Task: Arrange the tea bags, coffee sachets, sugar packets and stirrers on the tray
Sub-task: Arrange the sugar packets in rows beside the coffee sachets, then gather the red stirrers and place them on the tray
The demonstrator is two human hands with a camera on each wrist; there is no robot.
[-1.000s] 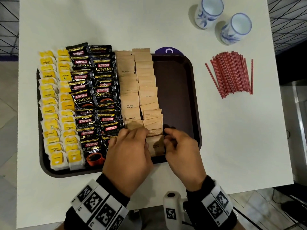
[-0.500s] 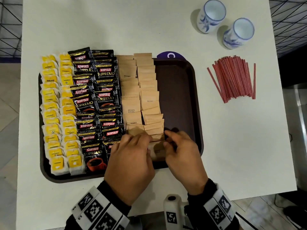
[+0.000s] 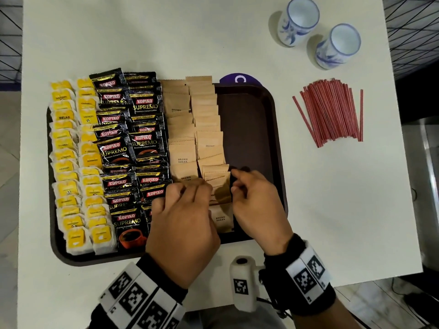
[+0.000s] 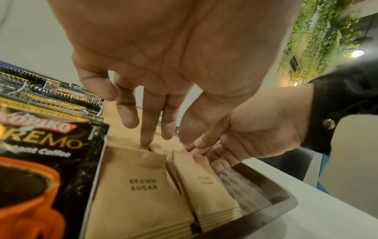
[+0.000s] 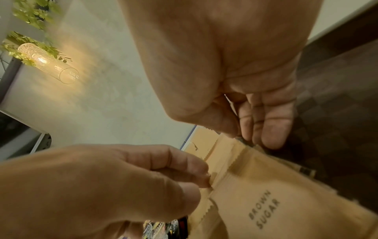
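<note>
While both hands work at the near end of the dark brown plastic tray [image 3: 278, 143], the left hand [image 3: 183, 224] presses straight fingers on the tan paper sugar packets [image 3: 209, 148]. The right hand [image 3: 256, 205] pinches a packet's right edge with curled fingers. Thin red stirrers [image 3: 330, 110] lie on the white table [image 3: 166, 39], far right.

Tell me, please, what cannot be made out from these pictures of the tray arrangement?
- Head view: the left hand covers the near sugar packets and the nearest coffee sachets.
- Head view: print on the tea bags is too small to read.
- Left wrist view: the stirrers fall outside the frame.
- Right wrist view: blur hides whether the right hand pinches a packet.
</note>
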